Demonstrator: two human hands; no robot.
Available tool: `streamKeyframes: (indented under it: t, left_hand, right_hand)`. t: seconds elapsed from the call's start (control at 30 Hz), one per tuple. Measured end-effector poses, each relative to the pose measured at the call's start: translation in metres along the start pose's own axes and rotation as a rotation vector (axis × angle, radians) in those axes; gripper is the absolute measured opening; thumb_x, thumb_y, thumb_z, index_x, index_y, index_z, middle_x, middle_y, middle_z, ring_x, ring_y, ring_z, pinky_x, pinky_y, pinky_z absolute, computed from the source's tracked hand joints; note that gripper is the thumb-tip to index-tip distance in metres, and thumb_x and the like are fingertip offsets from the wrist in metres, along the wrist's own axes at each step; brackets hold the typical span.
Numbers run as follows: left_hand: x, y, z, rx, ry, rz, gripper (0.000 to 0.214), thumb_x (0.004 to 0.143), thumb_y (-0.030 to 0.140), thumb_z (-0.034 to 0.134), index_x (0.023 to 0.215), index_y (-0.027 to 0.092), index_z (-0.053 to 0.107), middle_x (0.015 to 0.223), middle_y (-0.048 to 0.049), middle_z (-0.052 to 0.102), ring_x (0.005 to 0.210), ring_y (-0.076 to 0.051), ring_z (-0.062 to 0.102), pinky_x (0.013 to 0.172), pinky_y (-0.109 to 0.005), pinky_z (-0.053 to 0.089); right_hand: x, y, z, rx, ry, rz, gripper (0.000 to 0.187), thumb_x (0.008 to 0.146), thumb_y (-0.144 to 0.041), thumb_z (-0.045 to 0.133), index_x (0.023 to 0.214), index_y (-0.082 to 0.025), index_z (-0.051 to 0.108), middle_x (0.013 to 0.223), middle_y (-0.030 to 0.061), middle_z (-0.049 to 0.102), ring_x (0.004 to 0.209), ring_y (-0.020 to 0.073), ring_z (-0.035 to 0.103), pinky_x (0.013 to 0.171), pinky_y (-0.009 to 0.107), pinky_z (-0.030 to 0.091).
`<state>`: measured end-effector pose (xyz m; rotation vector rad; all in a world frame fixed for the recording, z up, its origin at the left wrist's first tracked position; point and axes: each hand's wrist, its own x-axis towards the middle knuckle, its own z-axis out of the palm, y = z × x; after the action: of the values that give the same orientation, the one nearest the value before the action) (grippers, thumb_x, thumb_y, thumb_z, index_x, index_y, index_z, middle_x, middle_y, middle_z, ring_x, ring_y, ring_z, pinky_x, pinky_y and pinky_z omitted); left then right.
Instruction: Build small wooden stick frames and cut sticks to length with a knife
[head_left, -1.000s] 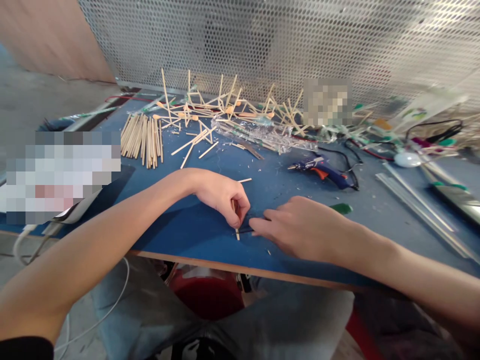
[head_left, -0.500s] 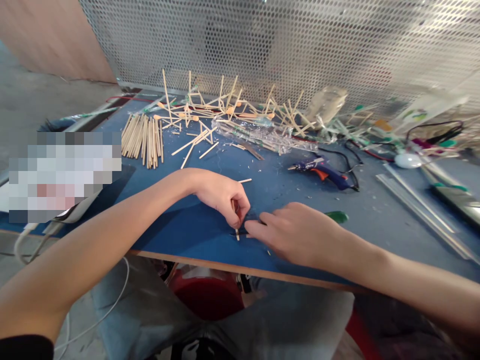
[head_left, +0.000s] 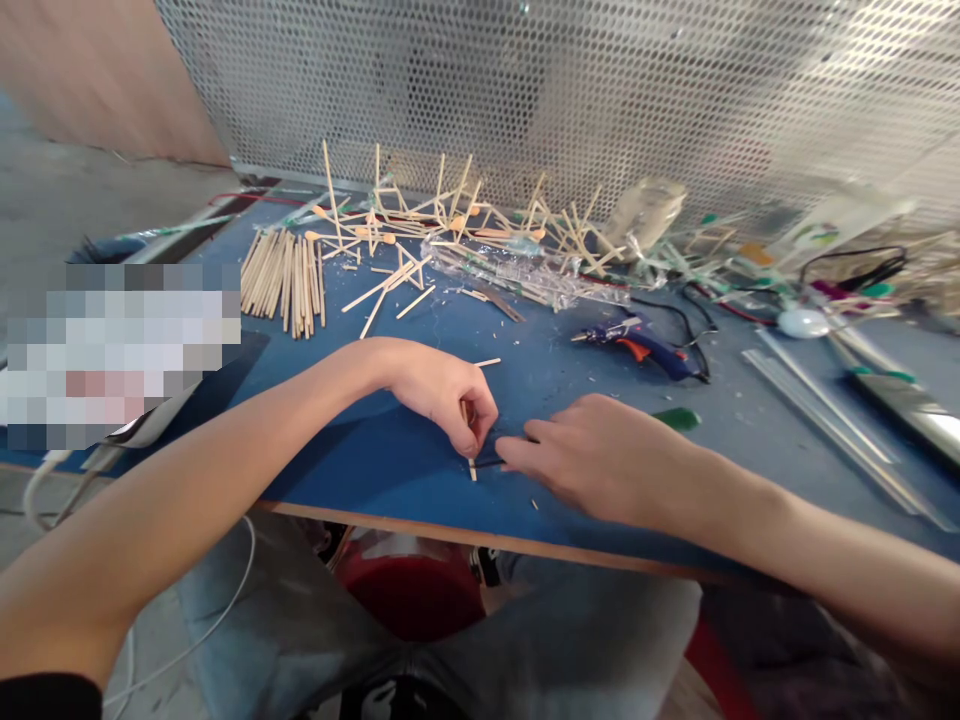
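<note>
My left hand (head_left: 442, 395) is closed in a pinch around a thin wooden stick (head_left: 473, 472), whose short pale end pokes out below the fingertips, close to the blue tabletop. Beside it, my right hand (head_left: 592, 455) is closed on a knife with a narrow dark blade (head_left: 489, 463). The blade's tip lies against or right at the stick's end; whether it has cut in, I cannot tell. A green handle-like end (head_left: 679, 418) shows behind the right hand, the rest being covered by it. A small stick offcut (head_left: 535, 504) lies below the right fingers.
A blue glue gun (head_left: 637, 343) with a black cord lies beyond my right hand. Bundled wooden sticks (head_left: 289, 280) sit back left, near glued stick frames (head_left: 390, 275). Clear glue rods (head_left: 832, 430) lie at right. A perforated metal panel (head_left: 450, 80) stands behind the table.
The knife blade has shifted slightly to the right; its tip no longer extends left past the stick. My left hand keeps the same pinch, and the view has moved a little.
</note>
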<state>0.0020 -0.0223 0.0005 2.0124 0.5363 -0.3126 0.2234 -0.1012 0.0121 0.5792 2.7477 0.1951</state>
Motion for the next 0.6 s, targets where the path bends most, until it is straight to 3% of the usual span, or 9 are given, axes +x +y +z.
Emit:
streamKeyframes:
  t: [0.13, 0.27, 0.43, 0.6]
  left_hand:
    - [0.0, -0.0003, -0.0002, -0.002, -0.016, 0.004, 0.014, 0.083, 0.035, 0.073, 0.091, 0.024, 0.077, 0.09, 0.0003, 0.079, 0.085, -0.016, 0.071, 0.072, -0.025, 0.05]
    - [0.0, -0.0002, -0.0004, 0.003, -0.01, -0.002, 0.015, 0.083, 0.036, 0.073, 0.091, 0.024, 0.077, 0.089, 0.0004, 0.079, 0.084, -0.015, 0.071, 0.073, -0.025, 0.05]
    - [-0.0003, 0.0005, -0.0008, -0.023, -0.029, -0.001, 0.012, 0.083, 0.033, 0.073, 0.09, 0.024, 0.077, 0.089, 0.0008, 0.08, 0.085, -0.016, 0.071, 0.074, -0.025, 0.05]
    - [-0.0005, 0.001, -0.001, -0.016, -0.026, -0.011, 0.014, 0.083, 0.035, 0.074, 0.089, 0.024, 0.077, 0.089, 0.0004, 0.08, 0.084, -0.016, 0.071, 0.072, -0.024, 0.05]
  right_hand:
    - [0.0001, -0.0026, -0.001, -0.013, 0.046, 0.016, 0.014, 0.097, -0.013, 0.052, 0.103, -0.023, 0.06, 0.076, 0.0, 0.072, 0.056, 0.0181, 0.063, 0.051, 0.036, 0.009]
    - [-0.0015, 0.001, -0.0032, 0.022, 0.007, -0.002, 0.007, 0.101, -0.023, 0.053, 0.1, -0.025, 0.059, 0.071, -0.0028, 0.07, 0.054, 0.0174, 0.061, 0.051, 0.034, 0.008]
    - [0.0007, 0.0002, 0.0, -0.056, 0.023, -0.023, 0.016, 0.095, -0.011, 0.053, 0.104, -0.022, 0.059, 0.08, 0.0006, 0.072, 0.06, 0.0192, 0.065, 0.052, 0.035, 0.01]
    - [-0.002, 0.0012, -0.0025, -0.022, -0.022, -0.004, 0.012, 0.095, -0.016, 0.056, 0.102, -0.025, 0.059, 0.074, -0.0029, 0.07, 0.058, 0.0202, 0.065, 0.051, 0.036, 0.01]
